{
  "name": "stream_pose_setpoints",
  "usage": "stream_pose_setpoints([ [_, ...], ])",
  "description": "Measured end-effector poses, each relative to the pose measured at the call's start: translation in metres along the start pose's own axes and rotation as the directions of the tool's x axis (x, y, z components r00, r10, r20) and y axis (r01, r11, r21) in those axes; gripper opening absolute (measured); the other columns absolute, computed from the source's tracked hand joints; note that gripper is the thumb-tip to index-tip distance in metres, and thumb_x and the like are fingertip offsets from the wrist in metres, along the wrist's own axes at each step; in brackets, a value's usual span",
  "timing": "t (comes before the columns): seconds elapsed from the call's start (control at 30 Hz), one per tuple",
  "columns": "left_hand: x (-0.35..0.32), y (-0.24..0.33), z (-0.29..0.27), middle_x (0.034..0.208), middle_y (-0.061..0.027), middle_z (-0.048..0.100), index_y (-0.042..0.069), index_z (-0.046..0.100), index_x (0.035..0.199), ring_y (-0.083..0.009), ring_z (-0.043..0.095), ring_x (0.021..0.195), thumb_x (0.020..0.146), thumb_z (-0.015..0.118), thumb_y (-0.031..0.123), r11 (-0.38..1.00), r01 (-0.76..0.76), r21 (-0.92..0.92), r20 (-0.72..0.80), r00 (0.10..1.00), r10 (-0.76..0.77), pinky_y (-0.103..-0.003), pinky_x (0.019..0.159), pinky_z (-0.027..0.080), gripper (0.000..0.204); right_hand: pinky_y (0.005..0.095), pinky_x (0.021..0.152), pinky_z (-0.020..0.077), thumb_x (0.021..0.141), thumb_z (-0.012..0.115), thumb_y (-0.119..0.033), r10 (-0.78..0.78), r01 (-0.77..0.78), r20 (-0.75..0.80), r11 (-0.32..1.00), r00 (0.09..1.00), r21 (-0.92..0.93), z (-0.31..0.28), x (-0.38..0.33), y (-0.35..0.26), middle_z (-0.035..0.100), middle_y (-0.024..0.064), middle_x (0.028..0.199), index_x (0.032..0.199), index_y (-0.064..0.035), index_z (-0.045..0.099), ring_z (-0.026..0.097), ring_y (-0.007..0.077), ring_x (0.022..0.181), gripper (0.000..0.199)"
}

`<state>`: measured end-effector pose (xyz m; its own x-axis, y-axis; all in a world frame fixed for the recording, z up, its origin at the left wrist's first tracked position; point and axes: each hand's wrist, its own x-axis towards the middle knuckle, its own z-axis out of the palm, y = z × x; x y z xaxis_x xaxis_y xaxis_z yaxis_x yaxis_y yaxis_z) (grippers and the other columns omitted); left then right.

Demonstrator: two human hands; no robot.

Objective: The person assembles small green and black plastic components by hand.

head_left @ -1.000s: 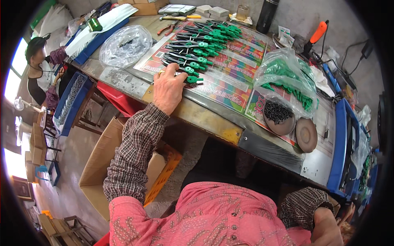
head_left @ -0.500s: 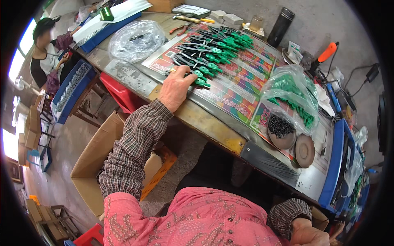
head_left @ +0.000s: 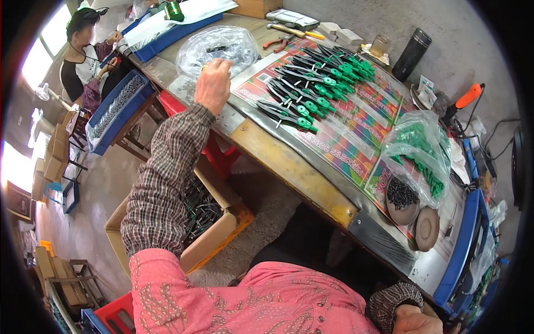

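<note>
My left hand point(head_left: 213, 84) is at the near edge of a clear plastic bag point(head_left: 194, 47) with small dark parts in it. Its fingers are bent and drawn together; their tips are hidden, and I cannot make out what they hold. To its right, several black tools with green ends, like shears point(head_left: 286, 114), lie in an overlapping row on a colourful printed sheet point(head_left: 339, 142). My right hand point(head_left: 417, 322) is low at the right edge of the picture, below the table. It is curled closed and partly cut off, so its contents are hidden.
A bag of green parts point(head_left: 417, 136) lies beside a brown dish of small black pieces point(head_left: 401, 200). A blue tray point(head_left: 464, 239) bounds the right. Below my left arm stands a cardboard box point(head_left: 208, 245) holding dark tools. A co-worker point(head_left: 83, 61) sits at far left.
My left hand has left the near end of the tool row and moved left to the clear bag. The view has shifted, uncovering the dark tools in the box below.
</note>
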<state>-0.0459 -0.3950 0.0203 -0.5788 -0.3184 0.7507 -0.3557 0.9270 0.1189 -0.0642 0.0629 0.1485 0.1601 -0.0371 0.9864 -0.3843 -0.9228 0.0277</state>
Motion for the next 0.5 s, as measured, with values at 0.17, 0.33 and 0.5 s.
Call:
stream_pose_setpoints([
  [0.17,0.023,-0.040,0.009,0.116,-0.0201,0.060,0.002,0.061,0.113,-0.0362,0.058,0.107,0.082,0.055,0.001,0.991,-0.085,0.106,0.034,0.996,0.082,-0.042,0.092,0.047,0.031,0.0332,0.040,0.0465,0.082,0.054,-0.003,0.321,-0.298,0.118,0.938,0.940,-0.179,-0.014,-0.003,-0.018,0.061,0.0206,0.067,0.078,0.0010,0.052,0.059,0.0254,0.050,0.005],
  [0.33,0.046,-0.010,-0.016,0.130,-0.0154,0.052,0.006,0.056,0.122,-0.0362,0.051,0.117,0.079,0.068,0.012,0.929,0.048,0.368,-0.175,0.984,0.019,-0.045,0.099,0.041,0.045,0.0388,0.046,0.0500,0.092,0.060,-0.024,0.581,-0.483,0.010,0.687,0.814,-0.543,-0.021,-0.033,-0.028,0.064,0.0231,0.103,0.137,-0.0132,0.037,0.060,0.0297,0.059,0.051],
  [0.5,0.050,-0.075,-0.002,0.136,-0.0218,0.046,0.011,0.036,0.142,-0.0349,0.051,0.118,0.068,0.080,0.035,0.737,0.675,0.048,-0.183,0.731,-0.658,-0.044,0.097,0.041,0.090,0.0290,0.041,0.0406,0.083,0.070,-0.030,0.647,-0.441,0.054,0.576,0.761,-0.688,-0.032,-0.068,-0.005,0.062,0.0100,0.075,0.119,-0.0078,0.050,0.055,0.0186,0.048,0.046],
])
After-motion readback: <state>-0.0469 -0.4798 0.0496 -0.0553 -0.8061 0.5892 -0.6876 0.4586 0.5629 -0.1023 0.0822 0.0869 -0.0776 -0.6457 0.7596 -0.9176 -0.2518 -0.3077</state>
